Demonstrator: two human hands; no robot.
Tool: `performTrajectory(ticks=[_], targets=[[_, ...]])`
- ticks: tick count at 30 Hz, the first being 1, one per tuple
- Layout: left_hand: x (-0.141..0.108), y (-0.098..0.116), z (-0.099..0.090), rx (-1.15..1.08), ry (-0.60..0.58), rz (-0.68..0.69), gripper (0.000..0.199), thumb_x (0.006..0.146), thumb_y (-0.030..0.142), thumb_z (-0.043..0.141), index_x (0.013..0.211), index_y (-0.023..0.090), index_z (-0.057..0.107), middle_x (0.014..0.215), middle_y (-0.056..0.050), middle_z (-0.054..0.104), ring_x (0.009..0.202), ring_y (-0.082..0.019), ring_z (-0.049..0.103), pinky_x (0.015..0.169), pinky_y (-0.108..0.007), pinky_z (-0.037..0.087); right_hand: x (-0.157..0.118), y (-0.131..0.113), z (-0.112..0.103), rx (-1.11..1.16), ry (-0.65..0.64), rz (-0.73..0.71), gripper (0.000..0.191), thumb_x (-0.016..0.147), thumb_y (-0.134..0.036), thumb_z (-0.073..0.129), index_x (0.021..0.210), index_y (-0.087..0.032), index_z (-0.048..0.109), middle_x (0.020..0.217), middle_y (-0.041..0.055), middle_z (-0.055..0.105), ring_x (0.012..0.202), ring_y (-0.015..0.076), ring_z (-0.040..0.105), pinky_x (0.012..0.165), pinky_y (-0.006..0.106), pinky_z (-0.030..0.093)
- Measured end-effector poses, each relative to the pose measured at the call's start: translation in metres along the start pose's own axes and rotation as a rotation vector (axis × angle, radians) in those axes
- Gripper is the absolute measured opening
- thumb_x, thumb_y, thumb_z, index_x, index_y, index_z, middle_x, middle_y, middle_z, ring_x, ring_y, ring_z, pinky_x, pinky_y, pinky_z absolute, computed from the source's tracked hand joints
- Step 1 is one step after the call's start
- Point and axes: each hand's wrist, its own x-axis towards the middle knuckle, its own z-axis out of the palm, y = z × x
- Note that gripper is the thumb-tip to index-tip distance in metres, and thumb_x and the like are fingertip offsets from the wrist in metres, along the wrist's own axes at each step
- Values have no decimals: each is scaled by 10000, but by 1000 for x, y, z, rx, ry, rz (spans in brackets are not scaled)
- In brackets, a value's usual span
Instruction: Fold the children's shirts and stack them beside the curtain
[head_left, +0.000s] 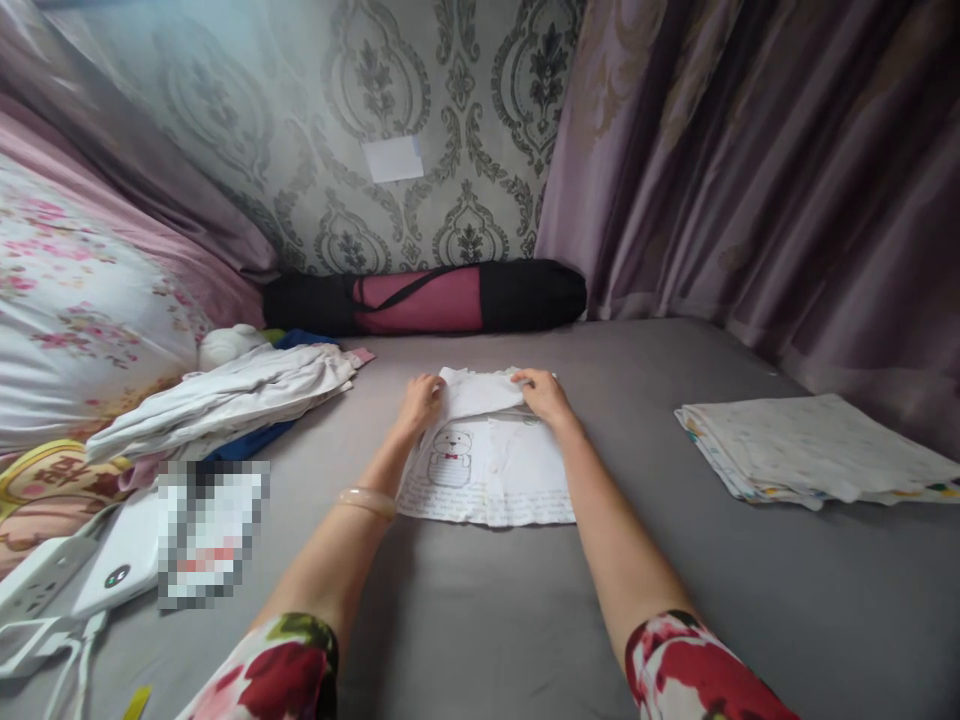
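A small white garment [517, 465], likely a child's top, lies on the grey bed sheet [480, 620]. It has a bear drawing on its left half and lines of small print along the near edge. Its far part is folded over toward me as a white flap. My left hand [422, 400] pinches the flap's left end, its fingertips partly hidden. At the other end, my right hand [544, 396] grips the flap's right corner between thumb and fingers.
On the right lies a stack of folded pale cloths [817, 445]. Crumpled white clothes [232, 395] are at the left, near a power strip [45, 580], a white power bank [124, 550] and cables. A black and maroon long bag [420, 300] rests against the wall.
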Motion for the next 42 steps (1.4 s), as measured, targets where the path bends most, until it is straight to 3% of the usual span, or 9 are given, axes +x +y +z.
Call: performTrajectory(ticks=[6,14,18,22,25,28,33,37,42], targets=[[2,-2,17,50,-28,112,481,777,55,449,1207,209,603,1312,-78,595,1224,-246,499,1059,-427,365,-1,-3,-4,-84,-26,103,313,798,-91,480,851,-217,762,964,37,743,958,189,660,833,241,467],[-1,-15,16,98,-203,19,623,791,62,377,1386,210,491,1491,-62,447,1371,-299,374,1111,-519,300,-9,-2,2,-228,-29,133,402,867,-105,451,1213,-161,648,1199,117,664,1126,220,603,968,273,430],[2,-21,8,-5,-182,-13,617,750,51,389,1327,190,557,1405,-68,545,1308,-256,465,1107,-425,343,-10,-2,3,-270,-61,111,418,884,-114,444,1260,-168,618,1237,115,640,1154,225,586,979,279,425],[-3,-15,-9,-71,-113,-50,442,809,151,441,1207,173,632,1170,-93,667,1060,-225,610,972,-346,460,-9,-1,2,-265,-66,94,402,882,-127,471,1251,-174,622,1226,115,643,1144,232,590,971,283,427],[-16,-3,-20,-28,-71,34,323,839,362,559,1079,182,680,1040,-92,649,950,-224,610,907,-343,474,-8,0,2,-252,-66,96,397,878,-127,483,1246,-175,623,1219,112,649,1139,231,592,974,284,425],[-32,8,-25,18,-142,143,366,791,459,651,1053,203,673,954,-70,610,919,-227,596,850,-328,474,-8,0,3,-247,-68,89,401,876,-125,482,1251,-164,620,1225,115,649,1150,232,586,983,288,421],[-49,17,-32,115,-274,192,258,885,314,526,1104,214,617,978,-64,586,852,-203,608,735,-285,460,-8,-1,4,-227,-76,93,415,881,-124,471,1273,-149,606,1274,115,628,1190,221,565,1006,280,407],[-56,26,-39,323,-313,107,266,880,170,443,1084,215,609,1037,-82,579,879,-213,622,685,-273,442,-10,-9,10,-207,-98,87,426,887,-137,472,1296,-145,592,1282,121,626,1189,236,569,1010,306,414],[-65,28,-40,422,-289,-60,252,904,208,394,1037,195,608,1038,-102,569,836,-225,633,665,-290,457,-15,-23,19,-194,-97,31,427,894,-140,473,1307,-149,583,1304,115,607,1206,223,553,1015,279,404]])
